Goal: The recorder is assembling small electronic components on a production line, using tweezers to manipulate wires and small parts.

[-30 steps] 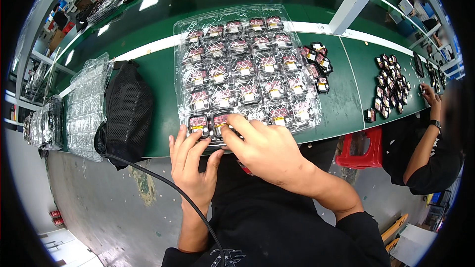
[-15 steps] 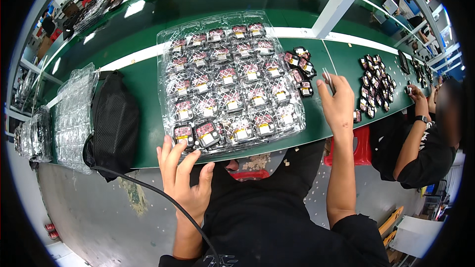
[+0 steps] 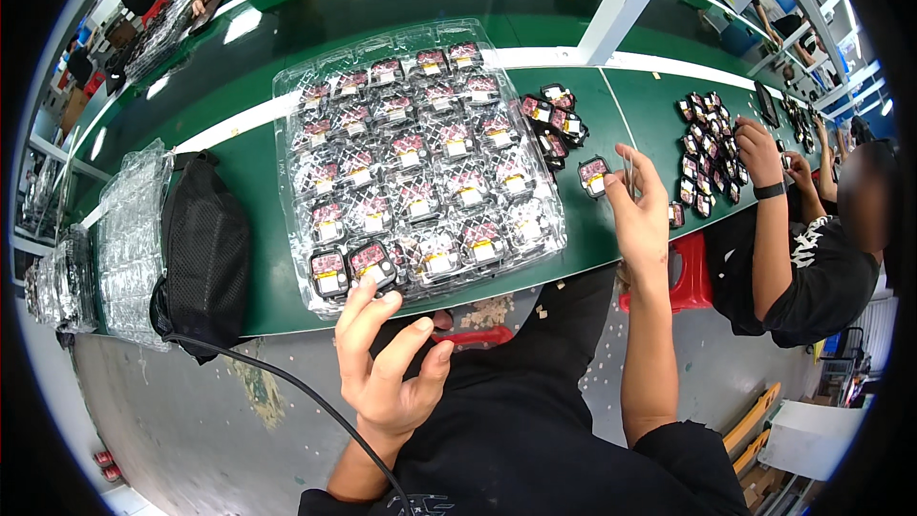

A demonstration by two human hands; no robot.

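My right hand (image 3: 638,220) is closed on a pair of metal tweezers (image 3: 628,170), held upright. Beside its thumb is a small black square device (image 3: 593,177) with a pink and white face; whether it is lifted or rests on the table I cannot tell. My left hand (image 3: 392,363) is open, fingers apart, at the front edge of a clear plastic tray (image 3: 296,182) filled with rows of such devices. Its fingertips are close to a tilted black device (image 3: 371,266) in the front row; contact is unclear. Another device (image 3: 329,273) lies left of that one.
A loose pile of devices (image 3: 554,117) lies right of the tray. A larger pile (image 3: 712,148) is before a co-worker (image 3: 812,268). Left are a black mesh bag (image 3: 205,248) and stacked clear trays (image 3: 134,248). A white post (image 3: 630,10) stands behind.
One device has moved right, out of the small pile, to my right thumb. My left hand has drawn back and right from the tray's corner. The whole view has shifted slightly.
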